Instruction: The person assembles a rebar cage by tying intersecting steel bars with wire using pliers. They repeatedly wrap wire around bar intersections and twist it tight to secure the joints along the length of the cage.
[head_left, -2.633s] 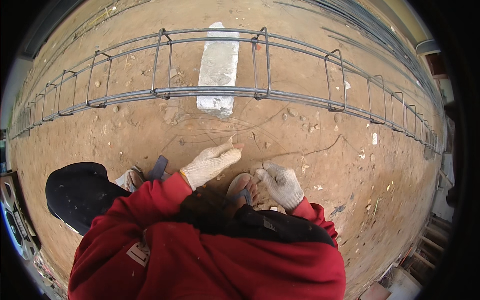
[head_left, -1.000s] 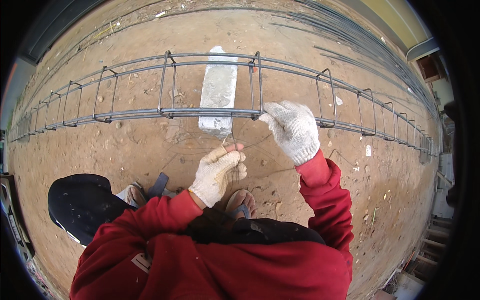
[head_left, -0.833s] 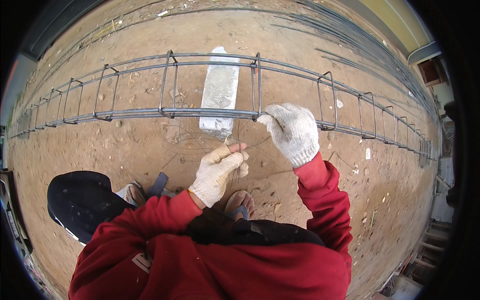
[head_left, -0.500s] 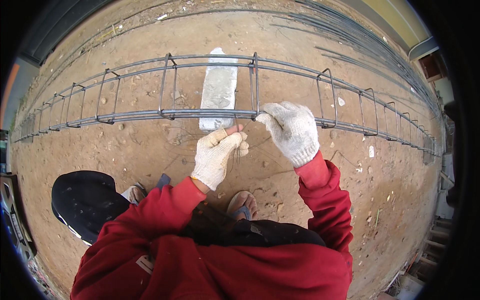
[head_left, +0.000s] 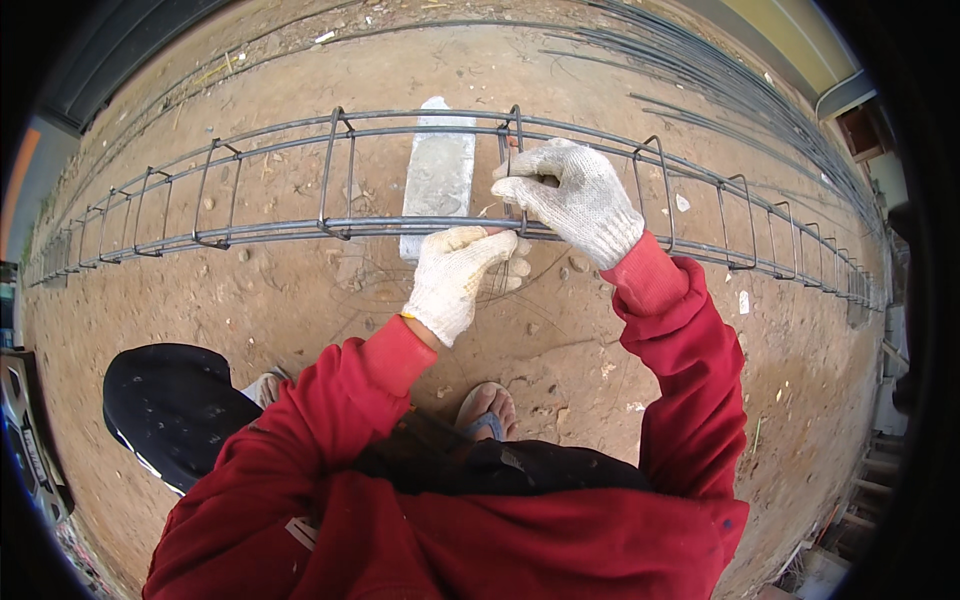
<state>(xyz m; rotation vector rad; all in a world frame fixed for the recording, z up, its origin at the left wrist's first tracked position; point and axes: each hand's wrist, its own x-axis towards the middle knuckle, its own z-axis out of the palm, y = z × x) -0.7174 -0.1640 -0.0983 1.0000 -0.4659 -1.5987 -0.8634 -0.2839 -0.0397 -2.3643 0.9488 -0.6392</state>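
A long cage of steel reinforcing bars point(head_left: 270, 233) with square stirrups point(head_left: 325, 170) runs across in front of me. My left hand point(head_left: 450, 280), in a white knit glove, is closed at the underside of the near bars. Thin tie wires point(head_left: 500, 280) trail from its fingers, below a stirrup point(head_left: 518, 165). Over the near bars, beside that same stirrup, my gloved right hand point(head_left: 575, 200) has thumb and forefinger pinched together. What lies in that pinch, if anything, is too small to make out.
A pale concrete block point(head_left: 438, 175) lies beneath the cage on the brown dirt ground point(head_left: 300, 310). Many loose steel bars point(head_left: 700, 75) are spread at the far right. My sandalled foot point(head_left: 487, 410) is close below my hands.
My right hand has risen from the near bars and shifted slightly left, now pinching beside the stirrup. My left hand has moved a little right and up, close against the bars.
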